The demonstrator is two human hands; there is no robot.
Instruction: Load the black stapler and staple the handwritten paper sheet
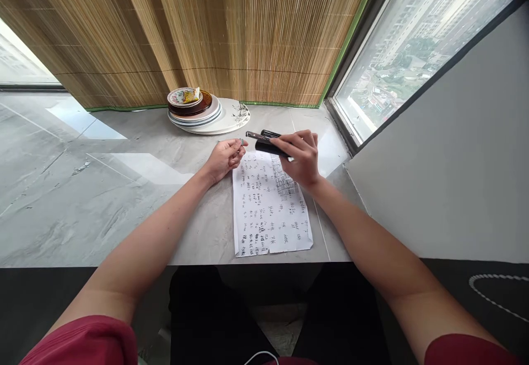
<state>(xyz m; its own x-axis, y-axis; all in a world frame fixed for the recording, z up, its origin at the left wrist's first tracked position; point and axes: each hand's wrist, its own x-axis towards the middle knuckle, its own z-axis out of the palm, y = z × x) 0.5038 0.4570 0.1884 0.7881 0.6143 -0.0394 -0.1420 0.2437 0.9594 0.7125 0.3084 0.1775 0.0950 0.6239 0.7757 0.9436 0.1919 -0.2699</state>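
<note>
My right hand [303, 158] is wrapped round a black stapler [266, 146] above the top of a handwritten sheet of paper [270, 210]. The stapler is opened out, its metal part pointing left toward my other hand. My left hand [225, 158] is closed in a pinch on a small greyish piece [243, 142] at its fingertips, too small to name. A short gap separates that piece from the stapler's front end. Below both hands, the creased paper lies flat on the grey tiled ledge [198, 232], with a printed block near its top right.
Stacked plates [194, 112] stand at the back, a small yellow packet [191, 96] on top, with a large oval plate [235, 116] beneath. A bamboo blind [231, 34] hangs behind them. On the right are a window [397, 73] and a white wall [454, 161].
</note>
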